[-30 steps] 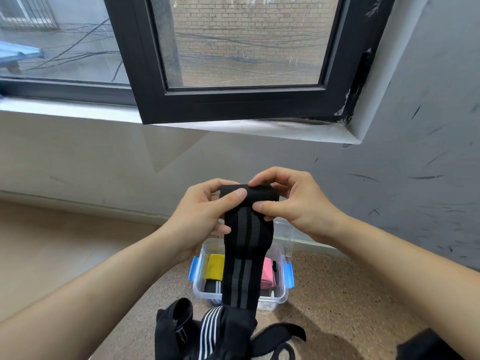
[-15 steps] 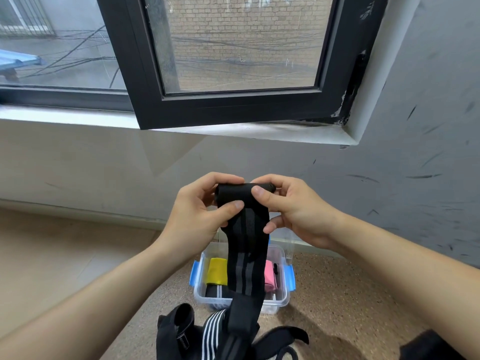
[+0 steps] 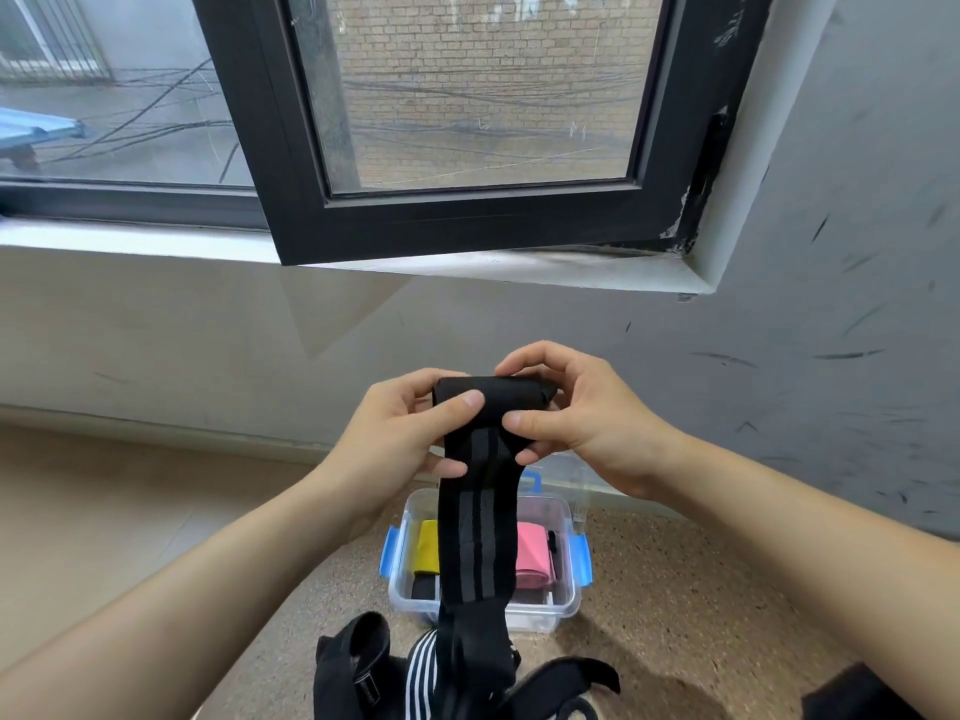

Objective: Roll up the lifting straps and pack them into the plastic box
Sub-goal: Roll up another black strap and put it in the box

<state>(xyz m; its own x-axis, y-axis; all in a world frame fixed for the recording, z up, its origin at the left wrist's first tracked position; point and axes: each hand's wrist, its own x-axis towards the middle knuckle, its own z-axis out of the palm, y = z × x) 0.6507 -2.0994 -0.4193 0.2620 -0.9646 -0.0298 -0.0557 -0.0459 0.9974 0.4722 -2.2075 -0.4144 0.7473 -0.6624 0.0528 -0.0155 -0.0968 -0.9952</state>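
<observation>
A black lifting strap with grey stripes (image 3: 477,532) hangs in front of me, its top end rolled into a small black roll. My left hand (image 3: 400,439) grips the roll's left side with the thumb across its front. My right hand (image 3: 576,413) pinches the roll's right end, fingers curled over the top. The strap's loose tail drops onto a pile of black straps (image 3: 447,672) on the floor. Behind the tail stands the clear plastic box (image 3: 569,595) with blue clips, holding a yellow roll (image 3: 427,545) and a pink roll (image 3: 535,556).
A dark open window frame (image 3: 467,220) juts out above the hands, over a pale sill. A grey scuffed wall rises on the right. The box's clear lid (image 3: 566,480) leans behind it. A dark thing (image 3: 857,693) lies at the bottom right.
The roll at the strap's top has grown thicker as both hands turned it. My right fingers have shifted over the top of the roll. The view has dipped slightly.
</observation>
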